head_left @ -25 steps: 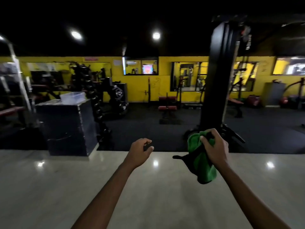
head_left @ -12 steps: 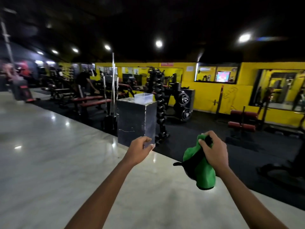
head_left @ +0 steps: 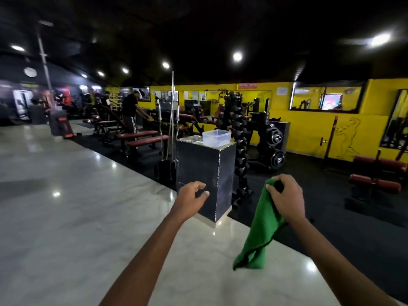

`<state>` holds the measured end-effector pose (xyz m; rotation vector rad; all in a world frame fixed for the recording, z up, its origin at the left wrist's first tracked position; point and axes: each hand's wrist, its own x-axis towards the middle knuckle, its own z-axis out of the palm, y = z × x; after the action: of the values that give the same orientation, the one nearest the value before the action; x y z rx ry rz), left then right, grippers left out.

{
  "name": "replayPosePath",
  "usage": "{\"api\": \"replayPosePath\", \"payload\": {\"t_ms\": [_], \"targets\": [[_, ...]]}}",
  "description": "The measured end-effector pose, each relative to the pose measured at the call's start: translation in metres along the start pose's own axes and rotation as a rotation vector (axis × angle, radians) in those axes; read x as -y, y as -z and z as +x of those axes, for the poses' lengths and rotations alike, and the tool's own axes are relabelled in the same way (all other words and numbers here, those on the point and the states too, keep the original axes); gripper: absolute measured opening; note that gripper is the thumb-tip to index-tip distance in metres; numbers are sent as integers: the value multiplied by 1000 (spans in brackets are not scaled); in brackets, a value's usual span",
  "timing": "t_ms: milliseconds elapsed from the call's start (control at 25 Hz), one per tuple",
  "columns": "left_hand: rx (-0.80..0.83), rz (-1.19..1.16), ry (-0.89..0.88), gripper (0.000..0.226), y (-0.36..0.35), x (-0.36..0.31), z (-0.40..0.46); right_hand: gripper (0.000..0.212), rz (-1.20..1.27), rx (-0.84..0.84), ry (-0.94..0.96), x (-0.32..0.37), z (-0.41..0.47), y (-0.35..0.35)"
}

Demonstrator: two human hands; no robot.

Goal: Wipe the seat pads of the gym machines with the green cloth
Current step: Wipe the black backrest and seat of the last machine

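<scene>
Green cloth (head_left: 261, 230) is hanging in mid-air from the right hand (head_left: 286, 196), draping down & left of the wrist, its black-edged lower corner dangling over the pale glossy floor (head_left: 66, 206). Right hand is gripping the cloth's top, fingers curled round it w/ a bunched dark bit showing betw. thumb and fingers. Left hand (head_left: 191, 198) is hovering beside it at about the same height, fingers loosely curled, holding nothing, not touching the cloth.

Just beyond the left hand a black block (head_left: 203, 171) is standing at the edge where pale floor meets black matting; a clear plastic tub (head_left: 216, 138) is sitting on top, near its right side. Behind the block, a tall rack of dumbbells (head_left: 237, 133) is rising, w/ a weight-plate stand (head_left: 272, 146) further right.

Seat pads nearest: red flat benches (head_left: 143, 138) left of the block, on the matting, well apart from both hands; upright bars (head_left: 172, 115) are standing betw. benches & block. More red pads (head_left: 378, 173) are sitting at far right, low on a frame.

Further back-left, a person in dark clothes (head_left: 131, 113) is bending over equipment. Yellow wall (head_left: 309, 127) is running across the back w/ mirrors and a window; ceiling is dark w/ round lights glowing.
</scene>
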<state>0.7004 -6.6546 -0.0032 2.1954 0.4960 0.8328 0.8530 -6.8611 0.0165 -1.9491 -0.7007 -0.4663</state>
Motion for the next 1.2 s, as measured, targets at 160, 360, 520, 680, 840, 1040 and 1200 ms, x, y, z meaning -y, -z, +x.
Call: {"api": "replayPosePath", "payload": {"t_ms": [160,360,520,680,840,1040,1200], "targets": [[28,-1,-2,32,-12,35,71,11,23,19,9,-6,74,-67],[-13,3,18,31,-28,96,189,10,47,83,100,-19,176,-158],[-13,14,33,34,-47,140,299,12,85,138,129,-36,283,-229],[-45,13,48,33,-52,180,404,9,91,103,121,-42,388,-293],[-48,19,66,33,-69,231,504,14,-22,105,163,-64,480,-365],[-38,28,19,33,-87,290,643,17,-18,-5,141,-83,598,-447],[-12,61,-35,31,-88,319,780,18,-104,-8,151,-86,705,-513]]}}
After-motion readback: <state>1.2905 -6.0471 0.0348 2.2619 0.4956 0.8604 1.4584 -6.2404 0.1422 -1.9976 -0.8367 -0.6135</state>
